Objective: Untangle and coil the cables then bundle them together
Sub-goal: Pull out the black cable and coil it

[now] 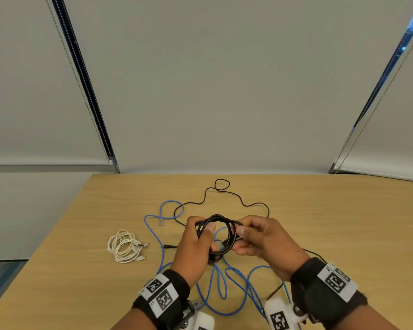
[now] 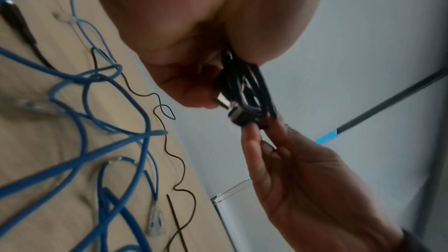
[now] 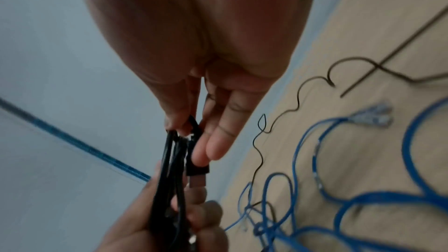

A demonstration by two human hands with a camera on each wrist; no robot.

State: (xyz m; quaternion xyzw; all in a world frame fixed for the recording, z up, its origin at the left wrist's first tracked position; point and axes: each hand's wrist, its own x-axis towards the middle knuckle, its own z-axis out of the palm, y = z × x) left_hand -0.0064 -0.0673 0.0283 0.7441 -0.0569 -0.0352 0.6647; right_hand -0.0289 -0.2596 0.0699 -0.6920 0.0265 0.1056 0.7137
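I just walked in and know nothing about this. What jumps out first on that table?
Two hands, the left hand and the right hand, hold a coiled black cable up between them over the middle of the wooden table. Beneath them sprawls a loose blue cable, crossed by a thin black wire. To the left lies a coiled white cable.
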